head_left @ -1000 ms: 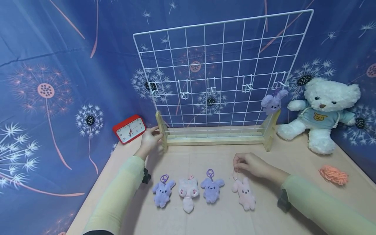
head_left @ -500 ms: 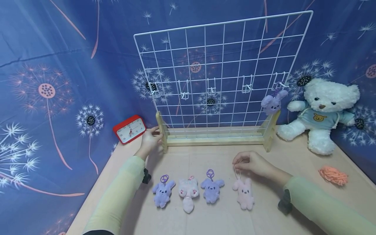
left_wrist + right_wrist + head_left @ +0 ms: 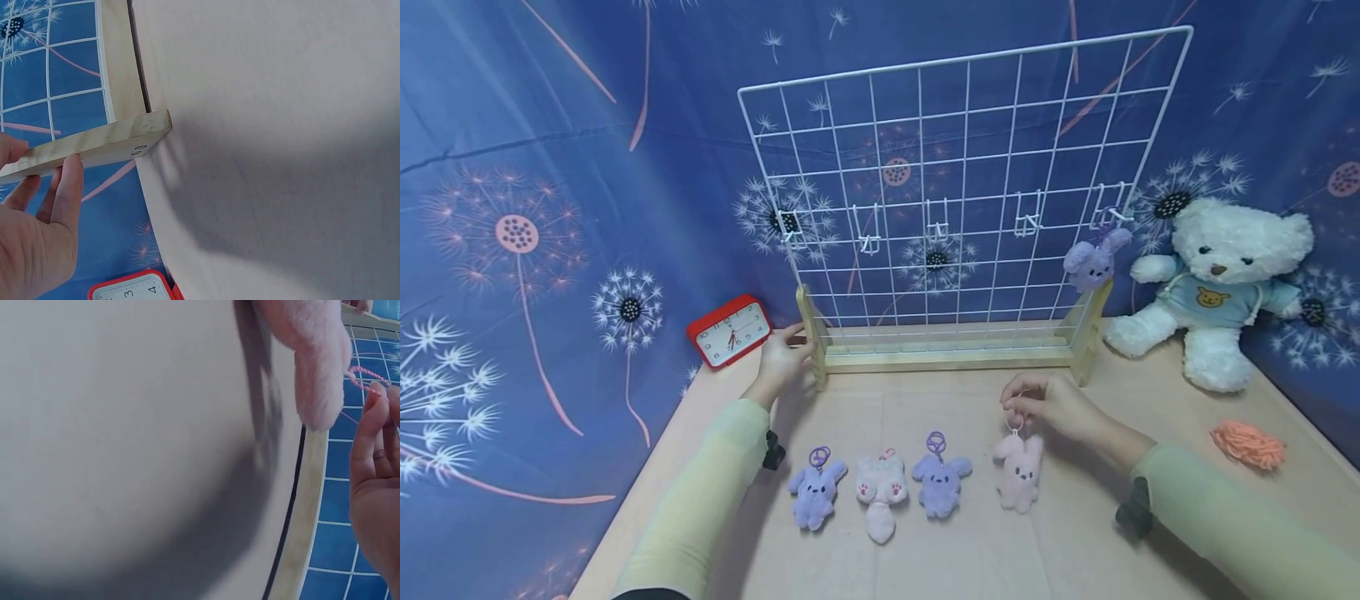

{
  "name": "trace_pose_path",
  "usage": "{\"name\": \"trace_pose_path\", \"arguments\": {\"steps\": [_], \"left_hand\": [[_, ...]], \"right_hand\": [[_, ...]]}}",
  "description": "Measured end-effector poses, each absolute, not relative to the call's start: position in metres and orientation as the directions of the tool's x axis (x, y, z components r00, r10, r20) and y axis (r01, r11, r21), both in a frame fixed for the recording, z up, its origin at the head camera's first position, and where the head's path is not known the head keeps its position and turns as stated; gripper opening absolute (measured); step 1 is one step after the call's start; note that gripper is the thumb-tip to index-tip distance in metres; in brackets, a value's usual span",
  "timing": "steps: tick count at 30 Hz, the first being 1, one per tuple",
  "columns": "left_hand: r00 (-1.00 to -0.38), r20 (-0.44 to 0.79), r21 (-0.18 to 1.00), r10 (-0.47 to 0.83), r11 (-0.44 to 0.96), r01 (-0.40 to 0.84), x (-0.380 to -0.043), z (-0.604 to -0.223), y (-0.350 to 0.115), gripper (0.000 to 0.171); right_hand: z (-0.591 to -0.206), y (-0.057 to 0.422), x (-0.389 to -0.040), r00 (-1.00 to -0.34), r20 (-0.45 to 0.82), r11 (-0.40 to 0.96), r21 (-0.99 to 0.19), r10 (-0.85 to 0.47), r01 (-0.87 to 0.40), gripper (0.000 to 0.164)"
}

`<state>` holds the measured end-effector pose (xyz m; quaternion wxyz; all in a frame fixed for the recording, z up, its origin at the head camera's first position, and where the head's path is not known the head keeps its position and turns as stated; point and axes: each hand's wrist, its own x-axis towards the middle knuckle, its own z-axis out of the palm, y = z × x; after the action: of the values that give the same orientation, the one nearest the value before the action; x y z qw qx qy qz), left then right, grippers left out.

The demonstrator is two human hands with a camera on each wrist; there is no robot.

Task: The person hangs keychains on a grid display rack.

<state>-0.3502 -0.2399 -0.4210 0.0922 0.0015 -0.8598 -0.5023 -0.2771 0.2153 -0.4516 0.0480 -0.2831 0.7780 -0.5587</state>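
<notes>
In the head view my right hand [image 3: 1060,410] pinches the cord loop of a pink plush bunny keychain [image 3: 1019,473], which hangs below the fingers. The right wrist view shows the pink twisted cord [image 3: 367,374] between thumb and fingertip, with the plush clear of the table. My left hand [image 3: 782,362] grips the left wooden upright [image 3: 811,337] of a white wire grid rack [image 3: 970,158], thumb on one side and fingers on the other. Two purple plush keychains [image 3: 814,495] [image 3: 942,487] and a white one with paw prints [image 3: 882,492] lie on the table.
A purple plush keychain [image 3: 1092,265] hangs from the rack's rightmost hook; several other white hooks [image 3: 1028,218] line the grid. A red clock [image 3: 730,332] stands beside my left hand. A white teddy bear [image 3: 1221,292] sits at right, near a bundle of orange yarn [image 3: 1247,445].
My right hand has moved slightly up and right, lifting the pink bunny keychain off the table so that it now hangs upright. My left hand has stayed on the rack's upright.
</notes>
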Motion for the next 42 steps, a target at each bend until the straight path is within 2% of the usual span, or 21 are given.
{"name": "trace_pose_path", "arguments": {"steps": [18,24,34,42], "left_hand": [[-0.985,0.135,0.873,-0.107,0.483,0.068,-0.35,-0.419,-0.238,0.053],[-0.985,0.132,0.874,-0.109,0.482,0.063,-0.348,-0.418,-0.237,0.054],[-0.984,0.13,0.879,-0.12,0.474,0.058,-0.348,-0.419,-0.237,0.053],[-0.98,0.152,0.875,-0.126,0.479,0.074,-0.35,-0.422,-0.237,0.051]], "right_hand": [[-0.422,0.208,-0.282,-0.831,0.314,0.257,-0.849,-0.459,-0.462,0.005],[-0.412,0.205,-0.285,-0.825,0.37,0.265,-0.821,-0.428,-0.506,0.005],[-0.404,0.204,-0.293,-0.764,0.525,0.261,-0.731,-0.375,-0.63,0.006],[-0.388,0.205,-0.294,-0.795,0.5,0.282,-0.753,-0.343,-0.595,0.006]]}}
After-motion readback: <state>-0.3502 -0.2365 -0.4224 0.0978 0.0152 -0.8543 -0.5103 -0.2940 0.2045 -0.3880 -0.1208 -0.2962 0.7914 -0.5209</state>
